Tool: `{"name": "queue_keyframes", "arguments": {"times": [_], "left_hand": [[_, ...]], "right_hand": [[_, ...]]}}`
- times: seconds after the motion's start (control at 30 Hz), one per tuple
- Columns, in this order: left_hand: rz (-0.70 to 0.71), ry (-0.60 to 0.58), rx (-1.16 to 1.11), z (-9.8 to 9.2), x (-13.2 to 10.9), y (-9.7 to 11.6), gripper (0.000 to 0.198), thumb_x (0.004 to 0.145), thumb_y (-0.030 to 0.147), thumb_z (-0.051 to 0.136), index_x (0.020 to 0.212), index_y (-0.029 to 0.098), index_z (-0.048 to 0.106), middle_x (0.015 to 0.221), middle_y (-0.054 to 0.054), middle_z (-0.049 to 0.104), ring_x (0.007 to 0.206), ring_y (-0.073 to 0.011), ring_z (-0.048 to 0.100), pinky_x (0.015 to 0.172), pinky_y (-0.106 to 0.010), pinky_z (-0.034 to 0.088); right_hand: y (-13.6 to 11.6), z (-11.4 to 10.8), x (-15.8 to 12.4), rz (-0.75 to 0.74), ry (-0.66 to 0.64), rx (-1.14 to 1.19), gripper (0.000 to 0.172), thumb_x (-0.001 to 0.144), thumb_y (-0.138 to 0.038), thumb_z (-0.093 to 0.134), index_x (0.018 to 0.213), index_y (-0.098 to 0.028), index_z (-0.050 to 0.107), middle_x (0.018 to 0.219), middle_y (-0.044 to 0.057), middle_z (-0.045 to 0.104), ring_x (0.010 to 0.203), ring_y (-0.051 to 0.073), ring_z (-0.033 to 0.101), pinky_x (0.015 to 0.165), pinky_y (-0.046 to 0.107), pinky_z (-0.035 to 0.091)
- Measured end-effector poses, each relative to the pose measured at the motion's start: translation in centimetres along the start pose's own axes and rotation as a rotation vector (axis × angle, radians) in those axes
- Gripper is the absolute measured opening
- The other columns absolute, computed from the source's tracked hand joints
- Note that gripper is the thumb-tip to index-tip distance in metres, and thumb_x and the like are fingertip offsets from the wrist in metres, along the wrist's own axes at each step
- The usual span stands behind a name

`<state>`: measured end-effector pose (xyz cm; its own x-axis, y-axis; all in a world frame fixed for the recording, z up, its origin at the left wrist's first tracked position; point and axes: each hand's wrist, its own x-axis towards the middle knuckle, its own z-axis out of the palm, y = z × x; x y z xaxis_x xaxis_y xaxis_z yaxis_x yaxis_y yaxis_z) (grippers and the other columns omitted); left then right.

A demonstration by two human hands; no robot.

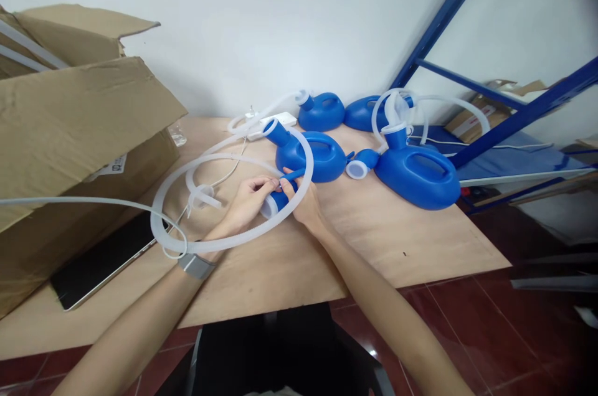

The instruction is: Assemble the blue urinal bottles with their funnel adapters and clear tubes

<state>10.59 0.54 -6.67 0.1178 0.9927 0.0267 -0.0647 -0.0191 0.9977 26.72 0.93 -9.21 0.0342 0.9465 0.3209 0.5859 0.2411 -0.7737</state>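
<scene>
Both my hands hold a blue funnel-shaped plastic piece (279, 200) with a translucent white rim, low over the table. My left hand (252, 200) pinches its near left side, fingers closed. On its right, my right hand (306, 200) wraps round it, partly behind a looped clear hose (233, 240). That hose circles over my left wrist, and one end seems to run to the blue piece; my fingers hide the joint. Just behind my hands stands a blue handled urinal bottle (322, 165) with an uncapped neck. A matching funnel piece (367, 162) lies to the right.
More blue bottles stand at the back (322, 113) and right (420, 181), some with hoses. An opened cardboard box (84, 128) fills the left, beside a dark flat device (103, 265). A white power strip (275, 125) lies behind. A blue metal shelf (504, 159) stands right.
</scene>
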Motion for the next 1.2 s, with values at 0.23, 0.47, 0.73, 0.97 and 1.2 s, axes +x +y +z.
{"name": "queue_keyframes", "arguments": {"times": [0.23,0.47,0.73,0.97,1.2], "left_hand": [[0.122,-0.031,0.031,0.1,-0.2,0.2,0.025,0.080,0.035,0.065,0.059,0.022,0.066,0.092,-0.006,0.078,0.091,-0.0234,0.068,0.086,-0.034,0.052],[0.117,0.018,0.093,0.4,-0.4,0.6,0.030,0.078,0.036,0.064,0.053,0.023,0.053,0.085,-0.006,0.073,0.081,-0.0203,0.063,0.074,-0.031,0.051],[0.199,0.008,0.192,0.4,-0.6,1.0,0.035,0.083,0.039,0.063,0.055,0.022,0.051,0.081,-0.004,0.067,0.074,-0.0171,0.059,0.070,-0.029,0.048],[0.257,0.026,0.222,0.9,-0.8,0.9,0.038,0.087,0.040,0.060,0.056,0.023,0.046,0.074,-0.002,0.062,0.074,-0.0184,0.057,0.079,-0.033,0.049],[0.241,-0.006,0.235,0.9,-0.9,0.4,0.035,0.087,0.040,0.058,0.058,0.024,0.049,0.073,-0.002,0.059,0.074,-0.0189,0.056,0.077,-0.033,0.047]], "right_hand": [[0.1,0.0,0.0,-0.048,0.043,-0.037,0.049,0.097,-0.051,0.062,0.136,-0.023,0.073,0.135,0.013,0.075,0.133,0.036,0.067,0.114,0.054,0.053],[-0.2,0.4,-0.4,-0.076,0.053,-0.034,0.056,0.095,-0.051,0.061,0.139,-0.017,0.070,0.126,0.016,0.077,0.131,0.037,0.067,0.115,0.053,0.053],[0.2,0.3,-0.6,-0.151,0.090,-0.013,0.056,0.098,-0.052,0.057,0.139,-0.017,0.070,0.136,0.015,0.075,0.128,0.035,0.069,0.113,0.052,0.054],[0.3,0.1,-1.0,-0.181,0.112,-0.039,0.052,0.100,-0.048,0.052,0.137,-0.019,0.073,0.121,0.012,0.081,0.117,0.033,0.073,0.108,0.051,0.056],[0.6,-0.3,-0.9,-0.261,0.113,-0.103,0.049,0.098,-0.048,0.056,0.132,-0.020,0.078,0.120,0.013,0.081,0.115,0.033,0.073,0.107,0.051,0.056]]}}
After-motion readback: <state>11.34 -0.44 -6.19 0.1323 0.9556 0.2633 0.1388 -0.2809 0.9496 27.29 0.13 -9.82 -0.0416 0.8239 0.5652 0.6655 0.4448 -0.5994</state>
